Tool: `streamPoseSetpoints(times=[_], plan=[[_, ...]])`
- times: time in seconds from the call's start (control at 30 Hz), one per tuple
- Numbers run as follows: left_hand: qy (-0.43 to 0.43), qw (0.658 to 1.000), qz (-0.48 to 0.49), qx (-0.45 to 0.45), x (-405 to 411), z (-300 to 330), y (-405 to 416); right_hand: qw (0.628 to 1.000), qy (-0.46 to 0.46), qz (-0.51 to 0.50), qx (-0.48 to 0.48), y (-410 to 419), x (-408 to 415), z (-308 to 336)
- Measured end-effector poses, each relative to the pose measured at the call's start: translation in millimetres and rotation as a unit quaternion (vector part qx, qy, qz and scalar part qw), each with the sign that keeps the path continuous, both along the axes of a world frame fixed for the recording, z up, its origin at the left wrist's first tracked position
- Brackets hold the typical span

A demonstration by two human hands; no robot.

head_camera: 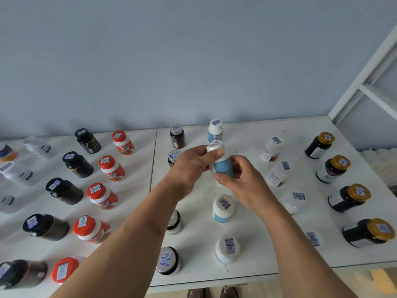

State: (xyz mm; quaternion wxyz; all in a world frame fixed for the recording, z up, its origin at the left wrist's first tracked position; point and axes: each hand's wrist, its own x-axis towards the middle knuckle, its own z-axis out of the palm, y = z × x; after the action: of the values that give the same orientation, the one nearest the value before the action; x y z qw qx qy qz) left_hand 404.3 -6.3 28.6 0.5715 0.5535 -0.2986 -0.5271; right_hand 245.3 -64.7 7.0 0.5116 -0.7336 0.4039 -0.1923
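Observation:
Both hands hold one white bottle with a blue label (222, 163) in the air above the middle of the white table (247, 138). My left hand (193, 166) grips its white cap end, thumb laid across the top. My right hand (242, 181) pinches the lower body between thumb and fingers. The bottle leans to the left and its base is hidden behind my right fingers. Right behind it stands a matching white and blue bottle (215, 130), and two more (223, 208) (228, 249) stand in the same column nearer to me.
Columns of labelled bottles cover the two white tables: red-capped ones (111, 168), black ones (77, 164), dark ones with grey lids (177, 136), white ones (278, 173), gold-capped dark jars (333, 168). A white shelf frame (365, 87) stands at the back right. A wall runs behind.

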Motion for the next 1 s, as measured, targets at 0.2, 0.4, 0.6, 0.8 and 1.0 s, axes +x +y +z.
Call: streamPoseSetpoints(times=[0.2, 0.4, 0.6, 0.8, 1.0], plan=[[-0.053, 0.998, -0.026, 0.006, 1.8, 5.3, -1.0, 0.999, -0.031, -0.004, 0.021, -8.2, 2.8, -1.8], [-0.331, 0.94, 0.07, 0.044, 0.9, 1.2, 0.2, 0.998, 0.02, 0.001, 0.062, -24.2, 12.0, -24.3], [-0.515, 0.85, 0.09, 0.07, 4.4, -25.1, -7.0, 0.993, 0.05, 0.02, 0.104, -32.7, 19.1, -53.5], [-0.509, 0.854, 0.086, 0.068, 5.6, -27.6, -10.4, 0.99, 0.061, 0.049, 0.119, -37.1, 18.5, -51.6], [-0.459, 0.877, 0.125, 0.064, 14.2, -17.9, -16.3, 0.989, -0.052, -0.062, 0.124, -67.3, 30.5, -25.7]])
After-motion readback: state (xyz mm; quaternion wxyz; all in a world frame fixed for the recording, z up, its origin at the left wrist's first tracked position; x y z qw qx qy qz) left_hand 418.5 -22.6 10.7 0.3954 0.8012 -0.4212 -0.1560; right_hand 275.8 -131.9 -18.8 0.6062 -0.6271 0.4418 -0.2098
